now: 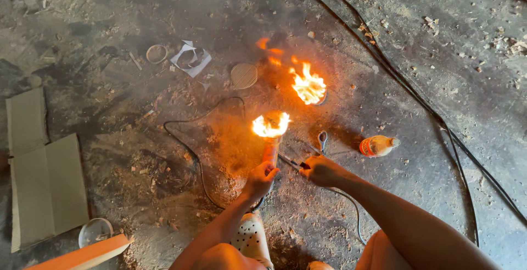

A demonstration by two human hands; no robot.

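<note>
Floor: grey concrete (439, 56), dusted with sawdust and wood chips, scorched dark at centre.

Item: we log an orange tube-shaped object (270, 149), upright near the centre of the floor, its top end burning with a bright yellow flame (270, 125). A second fire (308, 86) burns on the ground just beyond it.

Room: open floor to the right, bounded by black cables (417, 99); flattened brown cardboard (41, 182) lies well apart at the left edge. A small plastic bottle (376, 145) and scissors (322, 140) lie near the right hand.

Grip: our left hand (259, 180) is wrapped closed round the tube's lower part. Our right hand (323, 171) is closed on a thin dark-handled tool (293, 163) pointing toward the tube's base.
</note>
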